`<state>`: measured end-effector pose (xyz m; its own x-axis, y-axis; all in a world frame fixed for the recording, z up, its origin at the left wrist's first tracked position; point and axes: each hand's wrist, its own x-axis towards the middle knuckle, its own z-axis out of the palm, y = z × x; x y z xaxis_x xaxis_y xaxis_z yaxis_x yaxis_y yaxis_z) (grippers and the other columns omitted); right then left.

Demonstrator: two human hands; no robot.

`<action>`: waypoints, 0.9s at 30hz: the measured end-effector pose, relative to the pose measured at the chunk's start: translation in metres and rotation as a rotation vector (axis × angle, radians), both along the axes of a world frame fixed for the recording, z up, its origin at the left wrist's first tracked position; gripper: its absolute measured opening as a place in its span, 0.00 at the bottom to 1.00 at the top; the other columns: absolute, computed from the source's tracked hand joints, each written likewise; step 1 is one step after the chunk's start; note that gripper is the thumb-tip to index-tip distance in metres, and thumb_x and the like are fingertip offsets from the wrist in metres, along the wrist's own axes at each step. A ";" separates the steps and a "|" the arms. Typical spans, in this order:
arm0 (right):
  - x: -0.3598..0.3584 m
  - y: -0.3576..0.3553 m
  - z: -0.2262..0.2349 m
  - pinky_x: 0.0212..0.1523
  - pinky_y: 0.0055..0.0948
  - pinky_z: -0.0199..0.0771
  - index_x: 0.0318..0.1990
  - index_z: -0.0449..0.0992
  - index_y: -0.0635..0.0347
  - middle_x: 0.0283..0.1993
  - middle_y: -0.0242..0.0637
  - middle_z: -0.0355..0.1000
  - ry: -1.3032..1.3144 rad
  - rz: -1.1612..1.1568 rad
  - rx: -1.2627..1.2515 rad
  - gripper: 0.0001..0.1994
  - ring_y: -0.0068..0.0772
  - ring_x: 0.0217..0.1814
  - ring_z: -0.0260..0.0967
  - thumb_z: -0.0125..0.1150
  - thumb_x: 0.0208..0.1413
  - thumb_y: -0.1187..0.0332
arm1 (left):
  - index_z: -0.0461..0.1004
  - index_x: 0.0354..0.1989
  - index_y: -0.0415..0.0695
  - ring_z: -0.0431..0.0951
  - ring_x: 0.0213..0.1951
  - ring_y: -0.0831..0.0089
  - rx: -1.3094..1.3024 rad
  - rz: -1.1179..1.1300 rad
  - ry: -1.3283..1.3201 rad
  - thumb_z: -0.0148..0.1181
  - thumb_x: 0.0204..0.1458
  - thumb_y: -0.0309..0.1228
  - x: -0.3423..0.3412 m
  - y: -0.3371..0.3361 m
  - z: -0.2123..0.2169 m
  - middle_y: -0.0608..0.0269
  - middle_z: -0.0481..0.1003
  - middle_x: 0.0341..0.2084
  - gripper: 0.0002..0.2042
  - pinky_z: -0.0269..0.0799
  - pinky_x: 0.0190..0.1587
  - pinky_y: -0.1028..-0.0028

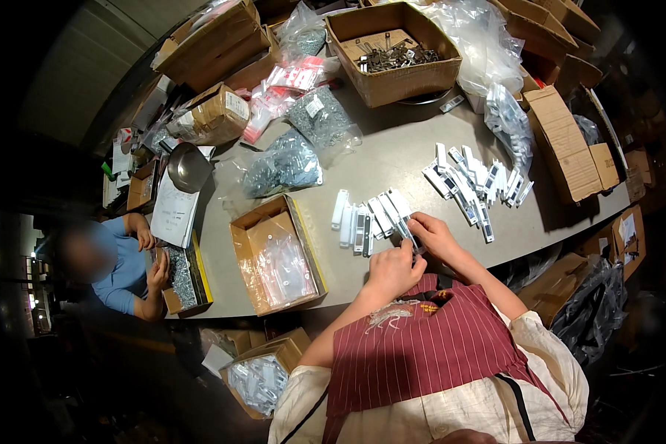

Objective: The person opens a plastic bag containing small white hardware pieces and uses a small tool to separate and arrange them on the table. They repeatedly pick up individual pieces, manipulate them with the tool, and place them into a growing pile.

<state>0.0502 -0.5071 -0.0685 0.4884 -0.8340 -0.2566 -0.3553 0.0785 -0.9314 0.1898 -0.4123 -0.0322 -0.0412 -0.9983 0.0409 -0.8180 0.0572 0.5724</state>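
Note:
Close to the near table edge, my left hand point(394, 266) and my right hand point(435, 238) meet with their fingers closed on one narrow white-and-dark part point(406, 232). Much of this part is hidden by my fingers. Just beyond and to the left of my hands lies a group of similar narrow white parts point(340, 209), some side by side and some showing dark strips. To the right of my right hand, a looser pile of such parts point(466, 194) spreads over the grey table point(381, 159).
An open carton of clear plastic bags point(283, 266) stands left of my hands. Bags of small metal pieces point(322, 118) lie behind it. A carton of metal parts point(392, 81) is at the back. At left, a co-worker's hands point(155, 274) are over a box of small parts point(185, 285).

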 end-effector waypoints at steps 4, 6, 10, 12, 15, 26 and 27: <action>0.002 0.002 -0.001 0.37 0.27 0.70 0.51 0.74 0.64 0.34 0.37 0.74 -0.091 -0.036 0.091 0.16 0.24 0.36 0.69 0.53 0.65 0.61 | 0.70 0.31 0.39 0.77 0.19 0.50 0.010 0.009 -0.010 0.57 0.50 0.38 0.000 -0.001 0.006 0.51 0.75 0.15 0.13 0.72 0.25 0.54; 0.003 0.004 0.005 0.36 0.21 0.66 0.52 0.73 0.64 0.35 0.29 0.71 -0.172 -0.075 0.164 0.14 0.16 0.36 0.63 0.55 0.66 0.64 | 0.70 0.32 0.36 0.79 0.20 0.52 0.010 0.013 -0.028 0.57 0.49 0.37 0.001 -0.003 0.007 0.49 0.75 0.15 0.14 0.75 0.24 0.56; 0.003 0.002 -0.004 0.43 0.20 0.66 0.55 0.70 0.65 0.40 0.31 0.72 -0.291 -0.086 0.269 0.15 0.17 0.42 0.64 0.54 0.67 0.65 | 0.69 0.35 0.34 0.80 0.19 0.54 -0.027 0.029 -0.098 0.57 0.48 0.36 0.000 -0.003 0.011 0.48 0.76 0.14 0.15 0.76 0.22 0.59; 0.003 0.005 -0.001 0.45 0.20 0.66 0.56 0.70 0.65 0.42 0.32 0.72 -0.360 -0.128 0.334 0.15 0.17 0.43 0.65 0.53 0.67 0.66 | 0.70 0.36 0.33 0.79 0.18 0.58 -0.060 0.019 -0.145 0.58 0.47 0.36 -0.001 -0.002 0.011 0.51 0.76 0.14 0.16 0.76 0.21 0.62; 0.003 0.002 -0.022 0.38 0.23 0.69 0.55 0.71 0.64 0.40 0.35 0.75 -0.358 -0.124 0.222 0.16 0.20 0.39 0.68 0.52 0.66 0.63 | 0.68 0.34 0.36 0.77 0.17 0.59 -0.154 -0.021 -0.242 0.59 0.49 0.36 -0.002 -0.002 0.005 0.56 0.73 0.13 0.14 0.72 0.20 0.63; -0.008 0.001 -0.004 0.50 0.25 0.68 0.57 0.73 0.69 0.47 0.33 0.76 -0.287 -0.030 0.221 0.18 0.21 0.47 0.68 0.52 0.68 0.64 | 0.68 0.28 0.42 0.75 0.21 0.66 -0.304 -0.133 -0.289 0.61 0.49 0.35 0.000 -0.002 0.012 0.60 0.70 0.16 0.11 0.71 0.22 0.68; -0.010 -0.001 0.000 0.52 0.24 0.67 0.58 0.72 0.69 0.48 0.33 0.75 -0.255 -0.007 0.252 0.18 0.20 0.48 0.67 0.52 0.68 0.65 | 0.68 0.27 0.41 0.76 0.20 0.67 -0.321 -0.134 -0.261 0.60 0.48 0.34 0.001 -0.003 0.012 0.61 0.71 0.15 0.10 0.72 0.22 0.69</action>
